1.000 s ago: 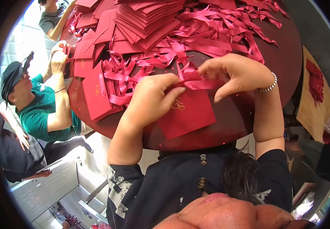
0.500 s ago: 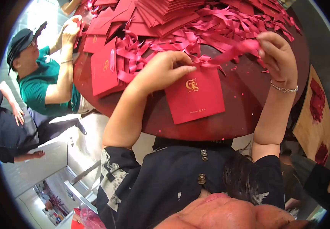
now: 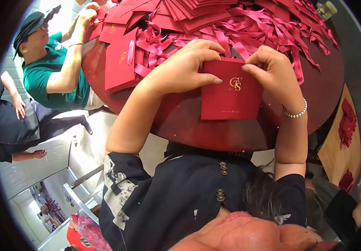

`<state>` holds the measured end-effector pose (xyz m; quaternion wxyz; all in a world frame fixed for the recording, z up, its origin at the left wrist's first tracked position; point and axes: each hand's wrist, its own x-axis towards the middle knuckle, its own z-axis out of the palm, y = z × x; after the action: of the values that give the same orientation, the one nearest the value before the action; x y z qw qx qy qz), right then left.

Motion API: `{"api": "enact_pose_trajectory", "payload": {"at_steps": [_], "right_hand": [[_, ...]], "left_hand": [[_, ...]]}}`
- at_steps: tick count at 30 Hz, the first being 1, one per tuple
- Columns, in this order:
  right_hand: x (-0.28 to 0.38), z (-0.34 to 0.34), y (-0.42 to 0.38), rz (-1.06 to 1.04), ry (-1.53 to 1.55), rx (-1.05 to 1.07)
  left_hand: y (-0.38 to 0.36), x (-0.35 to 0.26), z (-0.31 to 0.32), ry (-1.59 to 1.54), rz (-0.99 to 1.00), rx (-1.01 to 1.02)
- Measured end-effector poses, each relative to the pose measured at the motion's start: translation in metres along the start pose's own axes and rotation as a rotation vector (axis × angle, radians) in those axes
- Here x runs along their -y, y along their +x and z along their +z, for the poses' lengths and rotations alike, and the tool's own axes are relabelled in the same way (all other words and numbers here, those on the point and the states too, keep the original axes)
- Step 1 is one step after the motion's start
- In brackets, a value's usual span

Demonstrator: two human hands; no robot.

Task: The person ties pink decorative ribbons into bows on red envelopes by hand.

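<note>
A flat red paper packet [image 3: 230, 102] with gold lettering stands upright, slightly tilted, over the near part of the round table. My left hand [image 3: 184, 67] is closed on its upper left corner, thumb in front and fingers reaching over the top edge. At the upper right corner, my right hand [image 3: 272, 73] pinches the top edge between thumb and curled fingers. Whether a ribbon end is inside that pinch is hidden. Loose pink-red ribbons [image 3: 255, 35] lie heaped just beyond both hands.
More red packets [image 3: 120, 62] lie stacked at the left, and a large pile [image 3: 188, 14] rises at the back. The dark red tabletop [image 3: 318, 92] curves around. A co-worker in a green shirt [image 3: 48, 81] handles a packet at left. A wooden board [image 3: 335, 138] with red pieces is at right.
My right hand, which held a ribbon stretched out to the right, has come in to the packet's top corner. The packet has shifted right and straightened; my left hand moved with it.
</note>
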<state>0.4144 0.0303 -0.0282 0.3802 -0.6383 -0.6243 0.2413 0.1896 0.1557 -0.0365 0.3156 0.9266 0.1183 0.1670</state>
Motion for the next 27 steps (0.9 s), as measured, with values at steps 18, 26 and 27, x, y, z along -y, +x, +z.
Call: {"api": "enact_pose_trajectory", "payload": {"at_steps": [18, 26, 27], "right_hand": [[0.008, -0.009, 0.0, 0.058, 0.467, -0.018], [0.0, 0.021, 0.008, -0.146, 0.442, -0.03], [-0.002, 0.02, 0.01, -0.146, 0.439, -0.031]], "left_hand": [[-0.007, 0.039, 0.01, -0.815, -0.583, 0.276], [-0.006, 0.038, 0.012, -0.799, -0.531, 0.306], [-0.005, 0.037, 0.01, -0.78, -0.531, 0.309]]}}
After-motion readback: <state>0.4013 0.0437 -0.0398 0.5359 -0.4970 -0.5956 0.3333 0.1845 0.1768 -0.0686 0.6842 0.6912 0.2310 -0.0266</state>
